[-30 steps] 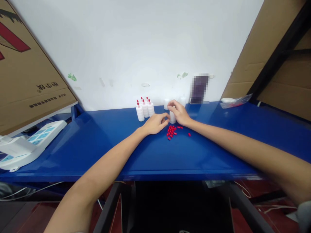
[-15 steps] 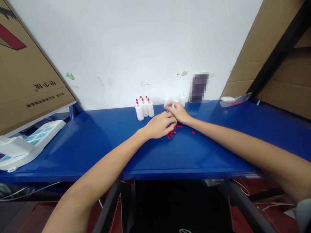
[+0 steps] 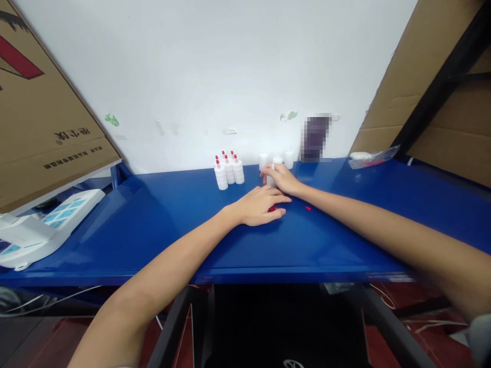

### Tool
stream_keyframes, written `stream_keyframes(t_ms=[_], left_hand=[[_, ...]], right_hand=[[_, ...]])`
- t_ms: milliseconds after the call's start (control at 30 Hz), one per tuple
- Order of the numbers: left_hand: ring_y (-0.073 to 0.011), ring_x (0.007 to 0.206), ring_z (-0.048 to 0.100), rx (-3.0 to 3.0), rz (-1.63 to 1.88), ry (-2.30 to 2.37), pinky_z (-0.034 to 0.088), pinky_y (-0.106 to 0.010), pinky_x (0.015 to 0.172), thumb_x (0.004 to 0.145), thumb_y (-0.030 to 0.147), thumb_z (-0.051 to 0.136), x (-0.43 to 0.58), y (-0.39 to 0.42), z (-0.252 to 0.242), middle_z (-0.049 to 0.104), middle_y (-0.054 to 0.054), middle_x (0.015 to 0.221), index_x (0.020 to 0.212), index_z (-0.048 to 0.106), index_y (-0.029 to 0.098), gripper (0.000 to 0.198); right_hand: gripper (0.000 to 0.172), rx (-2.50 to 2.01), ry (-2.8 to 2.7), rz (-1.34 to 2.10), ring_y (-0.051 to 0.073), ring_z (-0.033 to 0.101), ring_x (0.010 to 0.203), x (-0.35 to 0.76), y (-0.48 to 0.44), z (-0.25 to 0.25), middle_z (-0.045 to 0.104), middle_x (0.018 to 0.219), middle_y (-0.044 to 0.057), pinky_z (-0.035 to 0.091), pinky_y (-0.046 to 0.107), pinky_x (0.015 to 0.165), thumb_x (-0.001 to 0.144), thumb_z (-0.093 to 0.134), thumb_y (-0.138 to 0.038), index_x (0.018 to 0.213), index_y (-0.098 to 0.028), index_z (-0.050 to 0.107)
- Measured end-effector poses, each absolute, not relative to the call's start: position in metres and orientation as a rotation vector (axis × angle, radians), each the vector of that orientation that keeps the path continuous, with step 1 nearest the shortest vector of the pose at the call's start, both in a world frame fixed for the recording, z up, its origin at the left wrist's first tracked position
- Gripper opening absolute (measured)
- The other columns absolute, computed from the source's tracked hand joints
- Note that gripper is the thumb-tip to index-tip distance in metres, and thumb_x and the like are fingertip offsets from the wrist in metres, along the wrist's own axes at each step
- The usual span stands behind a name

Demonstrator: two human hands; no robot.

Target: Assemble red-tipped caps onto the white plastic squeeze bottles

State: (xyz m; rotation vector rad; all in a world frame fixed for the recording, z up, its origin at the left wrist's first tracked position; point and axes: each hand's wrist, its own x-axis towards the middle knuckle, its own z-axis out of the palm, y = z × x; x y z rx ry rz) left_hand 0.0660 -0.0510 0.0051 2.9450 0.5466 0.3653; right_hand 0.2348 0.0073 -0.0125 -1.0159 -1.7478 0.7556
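Observation:
My left hand (image 3: 263,205) lies low over a small pile of red caps (image 3: 272,208), its fingers stretched out and apart. The hand covers most of that pile. Just beyond it, my right hand (image 3: 284,179) is closed around a white plastic bottle (image 3: 270,181), partly hidden by the fingers. One loose red cap (image 3: 308,208) lies to the right, below my right wrist. Behind my right hand stand several white bottles (image 3: 289,159) with no red tips showing. Further left is a group of upright white bottles (image 3: 221,177) with red-capped pointed tips.
The blue table (image 3: 161,230) backs onto a white wall. At the left are a white power strip (image 3: 65,214) and a large cardboard box (image 3: 49,112). A clear plastic bag (image 3: 374,158) lies at the back right, near a pixelated dark rectangle (image 3: 315,138) against the wall.
My left hand has come away from my right hand, moving nearer and slightly right over the red caps, with its fingers spreading. The right hand stays almost in place around the bottle.

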Motion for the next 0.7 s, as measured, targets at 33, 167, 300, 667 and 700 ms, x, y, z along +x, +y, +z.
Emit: stream_keyframes(t_ms=[33, 167, 300, 667, 700], left_hand=[[-0.0288, 0.126, 0.056, 2.941, 0.357, 0.537, 0.04, -0.045, 0.11, 0.1, 0.037, 0.047, 0.0665, -0.051, 0.0046, 0.063, -0.012, 0.137, 0.134, 0.063, 0.018, 0.042], [-0.0271, 0.126, 0.059, 2.939, 0.359, 0.492, 0.041, -0.042, 0.112, 0.101, 0.038, 0.047, 0.0668, -0.0485, 0.003, 0.066, -0.013, 0.134, 0.131, 0.065, 0.014, 0.042], [-0.0275, 0.125, 0.06, 2.969, 0.368, 0.476, 0.042, -0.042, 0.111, 0.1, 0.035, 0.048, 0.0668, -0.0479, 0.0027, 0.066, -0.013, 0.134, 0.129, 0.066, 0.013, 0.041], [-0.025, 0.111, 0.067, 3.005, 0.562, 0.403, 0.05, -0.041, 0.102, 0.102, 0.029, 0.043, 0.0696, -0.0478, 0.0009, 0.073, -0.011, 0.119, 0.12, 0.069, 0.014, 0.035], [-0.0246, 0.11, 0.067, 3.003, 0.595, 0.396, 0.05, -0.041, 0.102, 0.101, 0.028, 0.044, 0.0698, -0.0477, 0.0005, 0.073, -0.011, 0.118, 0.118, 0.069, 0.014, 0.034]], right_hand=[[0.025, -1.02, -1.746, 0.761, 0.018, 0.061, 0.067, 0.2349, 0.0073, -0.0126, 0.066, 0.065, 0.002, 0.048, 0.031, 0.072, 0.087, 0.052, -0.037, 0.074, -0.019, 0.065], [0.027, -1.036, -1.758, 0.745, 0.017, 0.058, 0.064, 0.2355, 0.0077, -0.013, 0.067, 0.066, 0.002, 0.046, 0.03, 0.068, 0.088, 0.052, -0.039, 0.075, -0.019, 0.065], [0.026, -1.031, -1.748, 0.768, 0.017, 0.059, 0.064, 0.2355, 0.0085, -0.0139, 0.067, 0.065, 0.002, 0.045, 0.029, 0.066, 0.087, 0.052, -0.038, 0.075, -0.019, 0.065], [0.026, -0.987, -1.755, 0.758, 0.017, 0.061, 0.07, 0.2357, 0.0124, -0.0162, 0.067, 0.066, 0.003, 0.047, 0.03, 0.073, 0.089, 0.052, -0.035, 0.073, -0.018, 0.065], [0.027, -0.987, -1.757, 0.757, 0.017, 0.061, 0.071, 0.2359, 0.013, -0.0161, 0.067, 0.066, 0.003, 0.047, 0.03, 0.075, 0.089, 0.052, -0.035, 0.072, -0.018, 0.065]])
